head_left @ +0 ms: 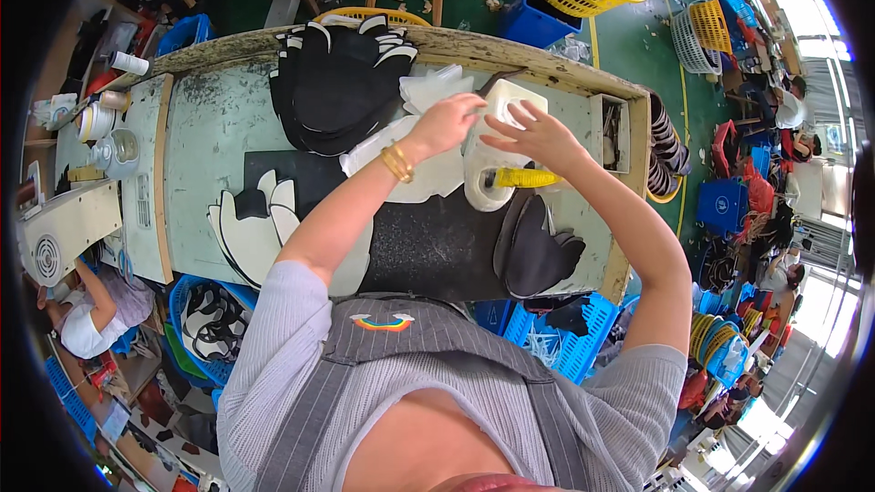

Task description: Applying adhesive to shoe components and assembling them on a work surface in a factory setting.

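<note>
Hanging over the pale green workbench [211, 132], both bare hands of the person are near to each other. The left hand [448, 123] has its fingers loosely bent and pointing toward the other hand; from where I stand, I cannot tell if something thin is between them. The right hand [536, 139] is open, with the fingers spread apart, and I see nothing gripped in it. The white plastic container [506, 94] is just behind and between the fingertips of both hands; whether they touch it, I cannot say. Just below the right palm, a yellow ribbed handle [529, 178] lies at the rim of a round white vessel [478, 187]. Under the left wrist, which wears gold-coloured bangles [397, 163], are white cut pieces [428, 175]. To the left of this hand stands a pile of black cut pieces [333, 96] with white edges. Nearer to the body than both hands is a black sheet [428, 251], and below the right hand are curved black pieces [542, 255]. Right of the right hand is a narrow wooden compartment [597, 132].
</note>
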### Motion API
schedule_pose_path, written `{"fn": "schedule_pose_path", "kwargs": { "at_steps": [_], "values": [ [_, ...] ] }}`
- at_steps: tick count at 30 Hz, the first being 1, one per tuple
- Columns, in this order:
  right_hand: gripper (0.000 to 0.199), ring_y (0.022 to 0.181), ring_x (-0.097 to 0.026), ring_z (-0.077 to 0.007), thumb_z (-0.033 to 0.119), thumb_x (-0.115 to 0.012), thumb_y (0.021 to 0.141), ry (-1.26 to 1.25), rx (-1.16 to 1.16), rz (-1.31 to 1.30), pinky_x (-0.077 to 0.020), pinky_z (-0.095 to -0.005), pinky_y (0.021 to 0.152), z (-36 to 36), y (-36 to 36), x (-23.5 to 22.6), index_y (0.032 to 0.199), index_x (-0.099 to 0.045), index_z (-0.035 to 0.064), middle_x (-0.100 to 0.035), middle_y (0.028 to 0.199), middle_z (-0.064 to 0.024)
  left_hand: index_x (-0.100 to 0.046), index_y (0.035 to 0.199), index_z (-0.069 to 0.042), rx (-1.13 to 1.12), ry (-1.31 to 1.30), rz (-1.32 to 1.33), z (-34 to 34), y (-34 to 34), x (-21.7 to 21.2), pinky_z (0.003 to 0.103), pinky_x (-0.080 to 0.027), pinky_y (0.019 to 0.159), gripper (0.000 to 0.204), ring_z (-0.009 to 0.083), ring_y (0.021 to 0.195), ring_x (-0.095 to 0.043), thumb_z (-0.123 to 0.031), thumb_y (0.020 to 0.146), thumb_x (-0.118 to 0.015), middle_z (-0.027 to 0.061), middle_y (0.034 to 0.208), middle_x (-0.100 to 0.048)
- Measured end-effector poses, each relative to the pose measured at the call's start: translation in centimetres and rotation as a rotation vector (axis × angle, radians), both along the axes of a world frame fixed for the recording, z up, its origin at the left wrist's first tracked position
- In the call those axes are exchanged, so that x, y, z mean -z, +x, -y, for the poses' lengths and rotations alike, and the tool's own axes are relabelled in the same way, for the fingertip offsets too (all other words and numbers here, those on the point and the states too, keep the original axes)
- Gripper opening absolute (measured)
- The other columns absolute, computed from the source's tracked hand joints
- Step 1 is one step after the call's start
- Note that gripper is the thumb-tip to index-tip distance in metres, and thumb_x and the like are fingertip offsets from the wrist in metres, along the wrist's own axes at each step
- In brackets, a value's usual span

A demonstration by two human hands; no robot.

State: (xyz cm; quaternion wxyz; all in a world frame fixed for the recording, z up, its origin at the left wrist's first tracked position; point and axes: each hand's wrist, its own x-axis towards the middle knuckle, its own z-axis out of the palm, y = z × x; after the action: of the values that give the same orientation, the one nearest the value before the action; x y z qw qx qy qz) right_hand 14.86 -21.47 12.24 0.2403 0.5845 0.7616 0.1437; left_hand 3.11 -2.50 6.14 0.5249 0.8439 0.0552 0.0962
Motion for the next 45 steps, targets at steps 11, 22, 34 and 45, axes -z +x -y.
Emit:
{"fn": "schedule_pose_path", "kwargs": {
  "at_steps": [11,22,34,45],
  "values": [
    [0.046,0.097,-0.055,-0.0266,0.009,-0.064,0.077,0.519,0.726,-0.52,-0.0448,-0.0372,0.086,2.6,-8.6,-4.6,0.12,-0.048,0.0054,-0.054,0.113,-0.0113,-0.064,0.102,-0.006,-0.026,0.82,-0.617,-3.9,7.6,6.3,0.041,-0.045,0.081,0.038,0.0232,0.095,-0.062,-0.016,0.066,-0.071,0.0129,0.101,-0.064],
    [0.029,0.07,-0.052,-0.0058,0.011,-0.067,0.083,1.477,1.594,-2.049,-0.0395,-0.0183,0.059,4.1,-11.2,4.0,0.104,-0.053,-0.0013,-0.057,0.087,-0.0012,-0.063,0.082,-0.009,-0.428,0.737,-0.032,-5.2,6.6,-5.5,0.038,-0.051,0.061,0.022,0.0288,0.074,-0.065,-0.026,0.07,-0.07,0.0108,0.079,-0.065],
    [0.011,0.083,-0.054,-0.0243,-0.002,-0.057,0.082,1.219,1.135,-1.449,-0.0448,-0.0312,0.076,5.5,-17.7,4.0,0.091,-0.052,0.0006,-0.053,0.096,-0.0129,-0.062,0.102,0.002,0.333,-0.516,-0.326,1.3,11.5,0.0,0.031,-0.051,0.074,0.045,0.0171,0.08,-0.064,-0.019,0.066,-0.08,0.0108,0.092,-0.066],
    [0.046,0.099,-0.051,-0.0334,-0.006,-0.061,0.07,0.762,1.001,-1.076,-0.0481,-0.0378,0.08,6.9,-22.6,2.5,0.115,-0.054,0.0003,-0.052,0.109,-0.0155,-0.065,0.096,-0.004,0.249,0.058,-0.242,5.9,4.9,-2.9,0.037,-0.051,0.074,0.042,0.0295,0.079,-0.065,-0.031,0.066,-0.076,0.0138,0.093,-0.066]
  ]
}}
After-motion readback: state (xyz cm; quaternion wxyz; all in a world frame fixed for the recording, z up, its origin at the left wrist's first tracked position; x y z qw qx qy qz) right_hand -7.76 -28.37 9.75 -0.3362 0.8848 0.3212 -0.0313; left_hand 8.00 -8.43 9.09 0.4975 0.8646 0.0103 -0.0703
